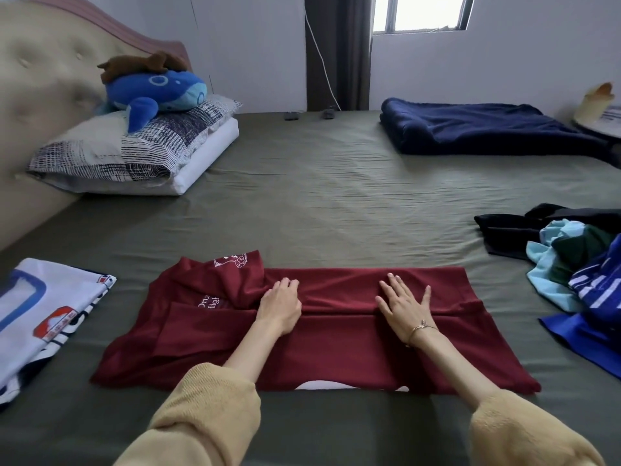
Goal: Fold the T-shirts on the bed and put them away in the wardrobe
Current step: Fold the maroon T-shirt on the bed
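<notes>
Lying across the near edge of the bed (336, 203), the dark red T-shirt (336, 348) has its long sides folded in toward the middle. Left hand (280, 306) rests on it palm down, fingers relaxed and slightly bent; right hand (405, 306) presses flat with fingers spread straight. A white printed T-shirt (43, 314) lies folded at the near left edge, and a heap of unfolded shirts (578, 264) sits at the right edge.

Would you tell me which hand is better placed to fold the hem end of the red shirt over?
Right hand: it lies flat near the hem end of the red shirt; the left hand rests by the collar.
</notes>
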Available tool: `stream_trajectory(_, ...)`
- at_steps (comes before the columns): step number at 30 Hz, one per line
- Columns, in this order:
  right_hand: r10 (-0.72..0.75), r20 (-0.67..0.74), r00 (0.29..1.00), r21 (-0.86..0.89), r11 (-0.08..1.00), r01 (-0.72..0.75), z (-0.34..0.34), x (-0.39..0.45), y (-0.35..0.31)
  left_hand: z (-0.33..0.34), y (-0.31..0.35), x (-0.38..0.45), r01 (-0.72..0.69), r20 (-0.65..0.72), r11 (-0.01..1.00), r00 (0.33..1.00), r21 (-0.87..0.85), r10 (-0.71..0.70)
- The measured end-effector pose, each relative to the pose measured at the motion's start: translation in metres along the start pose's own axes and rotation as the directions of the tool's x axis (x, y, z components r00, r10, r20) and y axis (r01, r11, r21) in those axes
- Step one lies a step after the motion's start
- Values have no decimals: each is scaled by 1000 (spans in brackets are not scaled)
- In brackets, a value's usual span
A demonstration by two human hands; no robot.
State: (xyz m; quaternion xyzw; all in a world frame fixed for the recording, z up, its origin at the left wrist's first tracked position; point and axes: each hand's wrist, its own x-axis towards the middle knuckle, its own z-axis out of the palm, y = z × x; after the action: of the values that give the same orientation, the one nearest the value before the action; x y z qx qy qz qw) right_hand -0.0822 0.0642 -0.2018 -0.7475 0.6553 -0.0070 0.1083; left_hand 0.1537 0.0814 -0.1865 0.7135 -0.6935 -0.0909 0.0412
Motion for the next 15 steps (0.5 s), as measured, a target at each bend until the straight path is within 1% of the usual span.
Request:
stream_trajectory(2, -92, -23, 995, 23, 995, 93, 0, 5, -20, -12, -12, 0, -33, -159, 999, 987, -6, 32)
stream_trajectory(4, -174, -39, 984, 46, 983, 176, 1, 12, -44, -21, -28, 0, -32, -254, 999, 967, -11, 28)
stream_trajectory(5, -212, -53, 976, 57, 975, 215, 2, 17, -57, -25, -38, -1, -18, -290, 999, 957, -28, 9)
stream_trajectory(8, -294, -66, 954, 116, 947, 300, 3, 27, -100, -33, -70, -5, 51, -364, 985, 925, -164, -108)
stream_trajectory(10, -313, -43, 949, 187, 930, 315, 8, 37, -132, -36, -96, -9, 133, -362, 960, 906, -246, -219)
stream_trajectory(12, -298, -19, 954, 283, 914, 291, 9, 46, -163, -35, -121, -14, 239, -305, 905, 885, -351, -352)
stream_trajectory(14, -230, 21, 973, 399, 894, 203, 9, 58, -188, -33, -145, -17, 311, -229, 830, 862, -463, -451)
stream_trajectory(15, -185, 43, 982, 450, 881, 146, 11, 66, -205, -31, -163, -19, 318, -194, 795, 861, -516, -470)
